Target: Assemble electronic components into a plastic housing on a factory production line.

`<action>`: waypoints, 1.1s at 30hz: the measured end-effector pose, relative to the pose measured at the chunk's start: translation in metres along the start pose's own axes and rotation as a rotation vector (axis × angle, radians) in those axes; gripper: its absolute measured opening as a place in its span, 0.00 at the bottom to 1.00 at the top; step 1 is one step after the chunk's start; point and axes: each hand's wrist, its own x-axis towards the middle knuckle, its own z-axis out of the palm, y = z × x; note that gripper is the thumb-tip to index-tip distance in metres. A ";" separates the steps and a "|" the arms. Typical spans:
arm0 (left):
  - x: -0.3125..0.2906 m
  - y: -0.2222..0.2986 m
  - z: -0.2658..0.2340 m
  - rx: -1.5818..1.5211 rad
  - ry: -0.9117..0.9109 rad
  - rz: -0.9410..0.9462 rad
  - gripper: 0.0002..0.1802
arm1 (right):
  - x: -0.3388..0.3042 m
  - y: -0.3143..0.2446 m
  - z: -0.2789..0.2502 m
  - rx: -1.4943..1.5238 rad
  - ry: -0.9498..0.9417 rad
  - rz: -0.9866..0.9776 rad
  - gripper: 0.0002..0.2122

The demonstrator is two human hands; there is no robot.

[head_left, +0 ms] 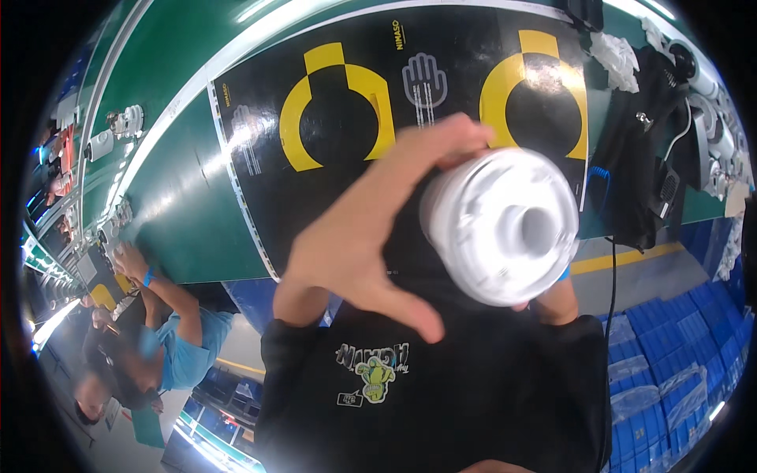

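Hands raise a white plastic spool [505, 225]: left hand [359, 236] pinches its rim; right hand's [556, 296] grip hidden beneath; seemingly light, rigid, smooth

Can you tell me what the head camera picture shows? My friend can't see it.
A left hand touches a round white plastic part held close to the camera, above a black mat with yellow rings.

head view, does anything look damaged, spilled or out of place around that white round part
Nothing stands out. The white round part looks whole, held up close to the camera between the left hand and the right hand, which is mostly hidden behind it. The black mat with yellow rings lies flat on the green table; no spill shows.
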 end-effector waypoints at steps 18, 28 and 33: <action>-0.011 -0.011 0.037 0.188 0.256 0.120 0.47 | -0.002 -0.055 -0.002 -1.169 -0.057 -0.857 0.45; -0.023 -0.005 0.029 0.210 0.235 -0.041 0.52 | 0.007 -0.051 0.008 -0.981 -0.050 -0.809 0.27; -0.028 0.004 0.021 0.240 0.155 -0.156 0.53 | 0.008 -0.059 0.005 -0.974 -0.083 -0.888 0.29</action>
